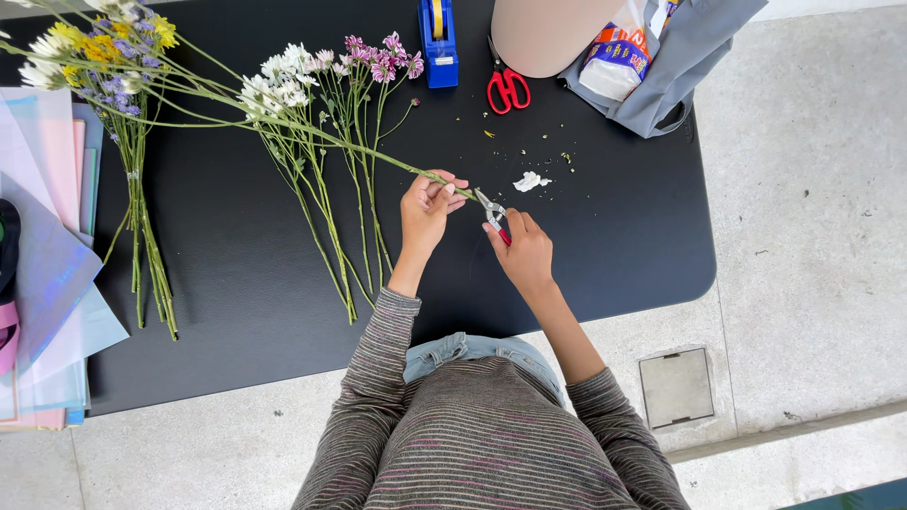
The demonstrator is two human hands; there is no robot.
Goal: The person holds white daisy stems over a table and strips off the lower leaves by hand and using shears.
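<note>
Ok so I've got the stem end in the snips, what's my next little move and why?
Probably squeeze the right hand to close the snips: their blades sit at the bare end of the flower stem, which the left hand pinches just beside them, so the cut looks lined up.

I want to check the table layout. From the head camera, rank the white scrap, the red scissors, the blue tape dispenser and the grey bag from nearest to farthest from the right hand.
Measured from the right hand:
1. White scrap, just above the hand.
2. Red scissors, farther up the table.
3. Blue tape dispenser at the far edge, up and left, and the grey bag, up and right: too close to call.
</note>
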